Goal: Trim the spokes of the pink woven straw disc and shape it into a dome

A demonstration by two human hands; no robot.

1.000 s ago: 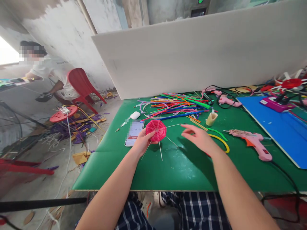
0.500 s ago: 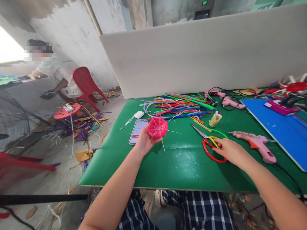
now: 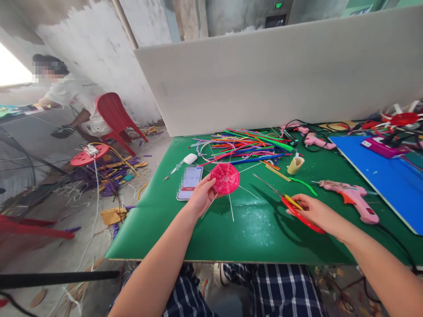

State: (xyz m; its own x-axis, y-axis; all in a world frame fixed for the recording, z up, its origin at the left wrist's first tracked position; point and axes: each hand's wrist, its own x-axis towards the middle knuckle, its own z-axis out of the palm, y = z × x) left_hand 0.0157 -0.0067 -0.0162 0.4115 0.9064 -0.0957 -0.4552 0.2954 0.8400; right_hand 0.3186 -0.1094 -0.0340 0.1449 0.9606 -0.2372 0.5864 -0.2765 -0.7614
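Observation:
My left hand (image 3: 202, 196) holds a small pink woven disc (image 3: 225, 178) with thin white spokes sticking out of its edge, lifted just above the green table (image 3: 251, 229). My right hand (image 3: 313, 210) grips the red and yellow handles of a pair of scissors (image 3: 287, 202), raised off the table with the blades pointing left toward the disc. A phone (image 3: 189, 182) lies just left of my left hand.
A pile of coloured strips (image 3: 244, 147) lies at the back of the table before a white board (image 3: 284, 70). A pink glue gun (image 3: 350, 195), a second one (image 3: 315, 141), a yellow cup (image 3: 294, 165) and a blue mat (image 3: 386, 176) are to the right. A person sits far left by a red chair (image 3: 114, 116).
My right hand reached right to the scissors on the table, closed on their handles and lifted them. My left hand kept the pink disc and shifted it slightly.

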